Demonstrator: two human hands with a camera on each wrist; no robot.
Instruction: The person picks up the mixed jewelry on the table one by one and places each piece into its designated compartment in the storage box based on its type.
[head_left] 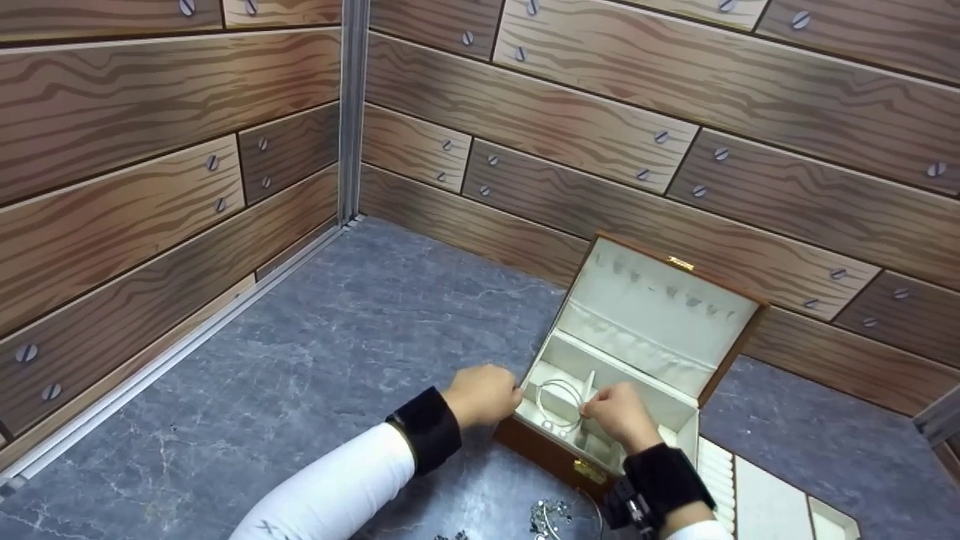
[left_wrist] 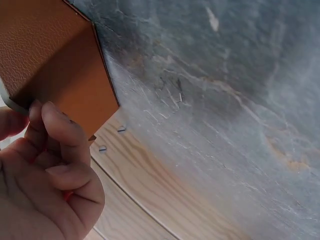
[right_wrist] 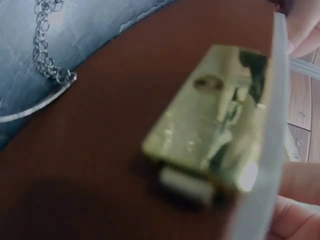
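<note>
A brown jewelry box [head_left: 536, 448] stands with its lid raised, showing a cream lining and compartments. My left hand [head_left: 484, 394] pinches the rim at its left wall; in the left wrist view, the fingers of the left hand [left_wrist: 60, 165] bend against the brown leather side. Inside the box, my right hand [head_left: 621, 414] pinches the edge of a thin silver bangle [head_left: 538, 397] beside an upright divider [head_left: 589, 386]. Small round pearl-like pieces [head_left: 547, 425] lie below the bangle. The gold clasp [right_wrist: 210, 115] fills the right wrist view, where the right fingers [right_wrist: 297, 215] show partly behind the rim.
Silver chain jewelry [head_left: 551, 517] lies on the grey marbled table before the box. To the right sits a cream tray [head_left: 772, 499] with ring rolls and compartments. Wood-patterned walls [head_left: 525, 165] stand behind and at the left.
</note>
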